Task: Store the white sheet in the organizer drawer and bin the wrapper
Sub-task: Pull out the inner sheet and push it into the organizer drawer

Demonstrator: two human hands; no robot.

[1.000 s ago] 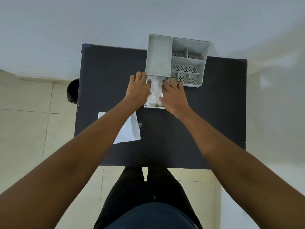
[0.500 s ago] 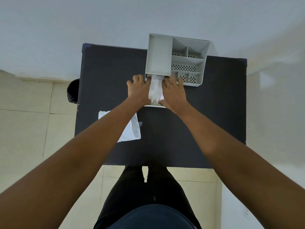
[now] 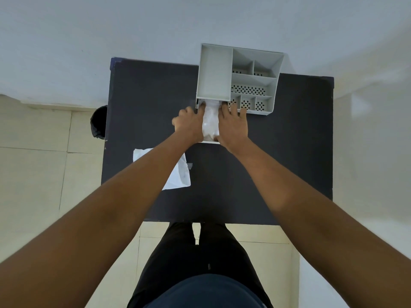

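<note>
A grey organizer [image 3: 213,72] with several compartments stands at the far edge of the dark table [image 3: 289,152]. Its drawer [image 3: 210,142] is pulled out toward me from the left section. The crumpled white sheet [image 3: 210,121] lies in the drawer. My left hand [image 3: 189,125] and my right hand [image 3: 233,126] press against the sheet from either side, fingertips at the drawer's mouth under the organizer. The hands hide most of the drawer's sides. The wrapper [image 3: 180,176], white and flat, lies on the table's left part, half under my left forearm.
A black bin [image 3: 99,122] stands on the tiled floor beside the table's left edge. A pale wall runs behind the table. My legs are at the table's near edge.
Both hands have closed in on the sheet, so less of it shows between them. My fingertips have slid forward toward the organizer's body. The wrapper has not moved.
</note>
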